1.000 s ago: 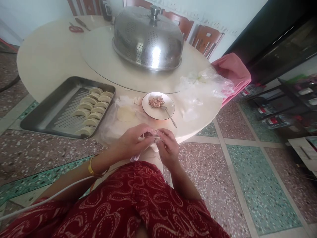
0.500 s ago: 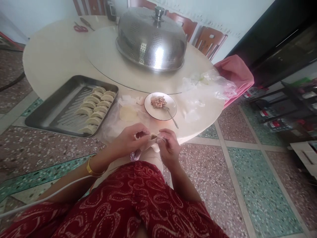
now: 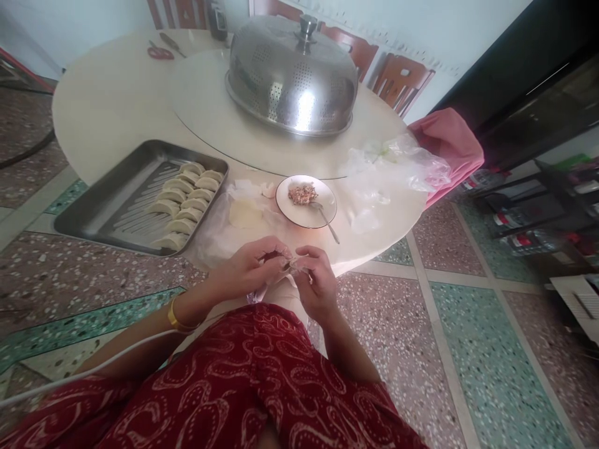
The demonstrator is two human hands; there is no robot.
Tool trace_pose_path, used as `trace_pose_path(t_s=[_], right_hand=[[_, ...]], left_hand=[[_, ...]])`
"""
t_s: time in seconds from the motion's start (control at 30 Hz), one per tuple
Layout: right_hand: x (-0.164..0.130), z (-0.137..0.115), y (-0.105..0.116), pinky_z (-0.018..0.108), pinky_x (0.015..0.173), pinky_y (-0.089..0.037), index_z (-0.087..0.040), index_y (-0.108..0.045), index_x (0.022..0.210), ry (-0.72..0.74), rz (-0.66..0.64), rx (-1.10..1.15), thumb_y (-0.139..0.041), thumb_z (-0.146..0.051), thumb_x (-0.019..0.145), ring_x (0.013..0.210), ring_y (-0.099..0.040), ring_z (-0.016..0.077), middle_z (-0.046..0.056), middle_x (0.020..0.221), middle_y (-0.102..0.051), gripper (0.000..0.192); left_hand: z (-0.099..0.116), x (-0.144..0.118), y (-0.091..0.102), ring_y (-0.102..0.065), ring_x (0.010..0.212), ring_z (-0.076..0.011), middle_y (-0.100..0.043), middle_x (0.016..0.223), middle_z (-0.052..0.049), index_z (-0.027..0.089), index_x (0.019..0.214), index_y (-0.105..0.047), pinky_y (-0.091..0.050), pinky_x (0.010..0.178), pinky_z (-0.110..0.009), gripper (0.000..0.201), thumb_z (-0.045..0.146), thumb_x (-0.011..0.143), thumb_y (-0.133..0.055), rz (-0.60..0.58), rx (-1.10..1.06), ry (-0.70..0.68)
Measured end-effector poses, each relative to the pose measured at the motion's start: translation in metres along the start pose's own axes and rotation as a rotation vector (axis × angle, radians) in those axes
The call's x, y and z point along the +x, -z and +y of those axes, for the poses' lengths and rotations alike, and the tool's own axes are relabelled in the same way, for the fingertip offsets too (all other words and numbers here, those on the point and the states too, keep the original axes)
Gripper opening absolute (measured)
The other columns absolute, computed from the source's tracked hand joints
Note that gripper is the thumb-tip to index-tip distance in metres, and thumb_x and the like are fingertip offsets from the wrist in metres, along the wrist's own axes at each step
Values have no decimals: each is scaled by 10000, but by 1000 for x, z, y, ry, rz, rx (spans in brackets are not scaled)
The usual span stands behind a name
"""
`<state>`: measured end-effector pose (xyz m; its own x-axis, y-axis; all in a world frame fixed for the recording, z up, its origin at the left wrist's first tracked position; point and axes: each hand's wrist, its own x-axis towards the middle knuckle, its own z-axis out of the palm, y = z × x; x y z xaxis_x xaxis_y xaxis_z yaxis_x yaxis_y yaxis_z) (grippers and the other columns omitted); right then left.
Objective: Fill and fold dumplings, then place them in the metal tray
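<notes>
Both hands have closed inward: left hand (image 3: 250,268) and right hand (image 3: 317,280) now pinch the dumpling (image 3: 289,267) between their fingertips. Sealing appears underway. Beyond the fingers lie the plate (image 3: 306,215) and tray (image 3: 116,199).

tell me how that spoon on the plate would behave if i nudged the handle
The spoon looks thin and metal, so probably stiff and light. Its handle overhangs the plate rim, so a nudge would likely pivot or tip it. Its bowl lies near the filling, perhaps greasy.
</notes>
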<state>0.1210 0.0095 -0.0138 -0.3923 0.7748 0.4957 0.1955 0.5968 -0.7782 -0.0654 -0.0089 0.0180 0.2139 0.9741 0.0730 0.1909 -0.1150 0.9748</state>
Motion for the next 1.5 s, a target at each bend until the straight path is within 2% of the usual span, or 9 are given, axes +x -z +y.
trace_pose_path(t_s=[0.2,0.33,0.57,0.8,0.93,1.03,1.13,1.33,1.5], right_hand=[[-2,4,-1,379,929,-550,-274,-541,1237,-43,24,-7,-565,-190,915,1108,-615,196,89,1172,-602,333],[-1,2,-2,355,889,-575,-272,-613,1155,-35,44,-35,-565,-192,919,1066,-643,184,78,1144,-615,254],[0,2,-6,337,777,-598,-258,-635,996,-84,178,0,-623,-195,885,1025,-664,190,67,1105,-615,128],[1,-1,-8,293,678,-582,-240,-621,924,-126,172,45,-628,-206,879,988,-669,185,69,1100,-616,58],[0,-1,-6,269,655,-566,-242,-637,947,-185,137,137,-639,-218,882,931,-672,157,65,1143,-602,70],[2,-1,-2,275,679,-576,-240,-639,979,-225,109,198,-627,-257,899,986,-661,168,76,1155,-596,83],[6,-1,1,312,759,-588,-245,-635,998,-226,66,209,-597,-292,922,1031,-651,173,73,1156,-601,98],[15,-2,4,366,860,-588,-262,-628,1036,-178,37,233,-587,-286,934,1104,-638,184,63,1135,-603,113],[21,-4,5,393,907,-579,-269,-623,1028,-115,27,201,-543,-333,961,1128,-631,189,60,1118,-614,123]], left_hand=[[-4,1,1,-594,784,-144,-638,884,-33,187,929,-629,-493,728,-278,136,219,907,-499,-14,87,-180],[0,1,1,-602,817,-146,-627,901,-41,176,936,-630,-497,757,-280,156,208,920,-478,-27,213,-275],[-3,-3,-9,-584,714,-117,-629,820,-22,163,918,-604,-483,667,-233,84,242,892,-589,194,377,-323],[-8,-1,-14,-585,673,-120,-625,729,-21,174,772,-579,-484,630,-228,145,220,909,-568,302,431,-423],[-5,-1,-15,-601,703,-133,-636,724,-30,183,744,-586,-496,656,-237,187,217,917,-527,309,448,-419],[-6,-2,-14,-615,719,-137,-669,792,-41,171,884,-650,-507,665,-243,130,267,905,-566,329,409,-366],[-10,-3,-15,-625,703,-133,-692,822,-42,176,1029,-686,-519,653,-235,217,326,902,-594,301,414,-330],[-17,-4,-19,-640,678,-127,-715,784,-56,173,989,-737,-517,642,-224,206,264,953,-555,393,439,-501],[-13,-4,-17,-566,619,-114,-680,778,-22,195,1191,-681,-499,613,-232,380,418,891,-615,327,359,-271]])
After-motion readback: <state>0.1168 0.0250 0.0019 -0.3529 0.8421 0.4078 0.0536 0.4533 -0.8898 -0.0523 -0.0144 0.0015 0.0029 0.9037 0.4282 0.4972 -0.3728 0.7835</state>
